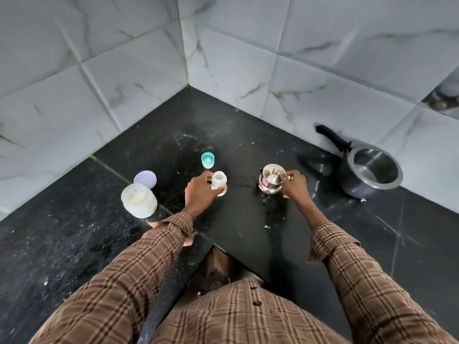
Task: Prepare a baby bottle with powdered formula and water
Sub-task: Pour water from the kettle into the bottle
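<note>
- An open baby bottle [218, 181], upright on the black desk [238, 227], is gripped by the left hand [200, 192]
- A steel kettle's [270, 181] handle is grasped by the right hand [295, 186]
- An open formula jar [139, 200] is seen at left

A: Left hand [198, 192] grips small clear plastic baby bottle [218, 181], upright on black stone counter [236, 227].
B: Right hand [294, 186] holds lidded steel kettle [271, 180]; teal-ringed bottle cap [208, 160] behind bottle.
</note>
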